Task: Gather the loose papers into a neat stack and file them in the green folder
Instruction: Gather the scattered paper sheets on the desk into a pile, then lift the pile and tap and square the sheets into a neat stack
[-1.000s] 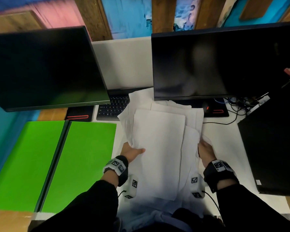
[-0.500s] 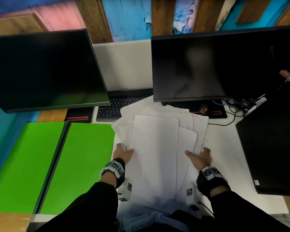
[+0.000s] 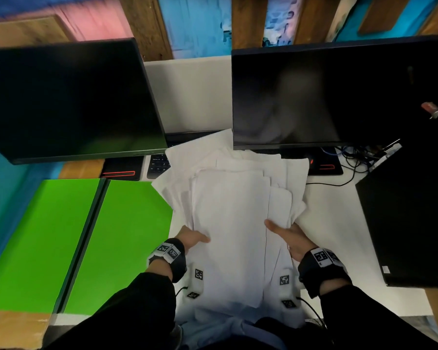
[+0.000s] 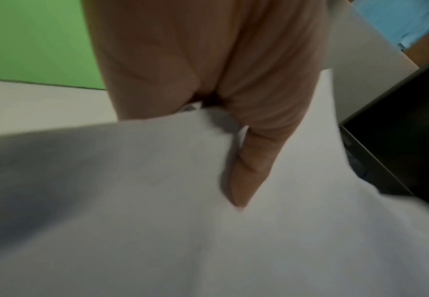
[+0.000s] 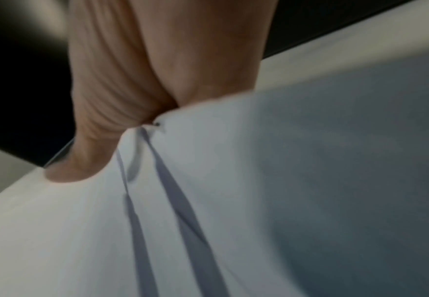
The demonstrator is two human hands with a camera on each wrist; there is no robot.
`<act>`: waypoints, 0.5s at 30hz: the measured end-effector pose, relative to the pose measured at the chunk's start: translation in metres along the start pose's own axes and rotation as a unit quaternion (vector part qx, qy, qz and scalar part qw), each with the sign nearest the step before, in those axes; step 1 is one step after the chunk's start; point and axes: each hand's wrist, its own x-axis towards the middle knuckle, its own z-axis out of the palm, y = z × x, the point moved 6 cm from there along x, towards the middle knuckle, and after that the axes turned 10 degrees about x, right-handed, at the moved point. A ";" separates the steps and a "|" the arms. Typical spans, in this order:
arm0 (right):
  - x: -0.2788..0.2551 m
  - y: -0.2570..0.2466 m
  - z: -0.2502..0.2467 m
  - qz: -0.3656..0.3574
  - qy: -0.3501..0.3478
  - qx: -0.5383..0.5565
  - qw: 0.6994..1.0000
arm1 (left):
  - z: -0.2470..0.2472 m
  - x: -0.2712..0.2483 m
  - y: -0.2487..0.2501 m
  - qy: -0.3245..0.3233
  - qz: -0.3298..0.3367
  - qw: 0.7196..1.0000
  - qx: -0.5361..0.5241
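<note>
Gathering is in hand: the loose white paper sheets (image 3: 228,223) lie fanned mid-desk toward its front edge. The left hand (image 3: 191,237) and right hand (image 3: 287,236) each pinch a side. Next: square the edges, then carry them to the open bright-green card folder (image 3: 81,238) at the desk's left edge.

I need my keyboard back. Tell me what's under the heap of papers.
The papers cover most of the keyboard, leaving its left keys showing, plus the white desk. Anything else beneath is hidden.
</note>
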 end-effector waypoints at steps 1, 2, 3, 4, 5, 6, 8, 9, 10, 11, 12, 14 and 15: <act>-0.003 0.000 0.003 0.001 -0.012 0.010 1.000 | -0.001 -0.019 0.007 -0.013 0.008 1.000 -0.010; -0.005 0.001 0.005 0.001 -0.027 0.005 1.000 | -0.002 -0.035 0.012 -0.027 0.013 1.000 -0.010; -0.009 0.002 0.009 0.004 -0.047 0.001 0.999 | -0.004 -0.049 0.013 -0.041 0.010 0.999 -0.014; -0.010 0.004 0.012 0.001 -0.067 -0.004 0.998 | -0.006 -0.058 0.012 -0.057 0.006 0.998 -0.018; -0.012 0.007 0.015 0.007 -0.088 -0.012 0.996 | -0.010 -0.063 0.008 -0.068 -0.002 0.997 -0.025; -0.017 0.008 0.020 0.014 -0.105 -0.026 0.994 | -0.014 -0.063 0.001 -0.082 -0.006 0.996 -0.034; -0.025 0.008 0.032 0.012 -0.136 -0.054 0.989 | -0.022 -0.068 -0.010 -0.109 -0.006 0.992 -0.056; -0.027 0.008 0.037 0.004 -0.150 -0.065 0.987 | -0.027 -0.071 -0.014 -0.122 0.000 0.990 -0.072; -0.028 0.007 0.043 -0.005 -0.156 -0.073 0.985 | -0.031 -0.074 -0.016 -0.129 0.009 0.987 -0.095; -0.031 0.004 0.049 -0.022 -0.158 -0.082 0.984 | -0.036 -0.077 -0.016 -0.127 0.020 0.984 -0.121; -0.032 -0.001 0.054 -0.046 -0.153 -0.087 0.983 | -0.042 -0.079 -0.014 -0.116 0.034 0.982 -0.145; -0.039 -0.017 0.064 -0.093 -0.145 -0.093 0.981 | -0.057 -0.086 -0.003 -0.075 0.083 0.978 -0.178; -0.045 -0.029 0.067 -0.115 -0.140 -0.092 0.979 | -0.065 -0.093 0.007 -0.054 0.110 0.975 -0.188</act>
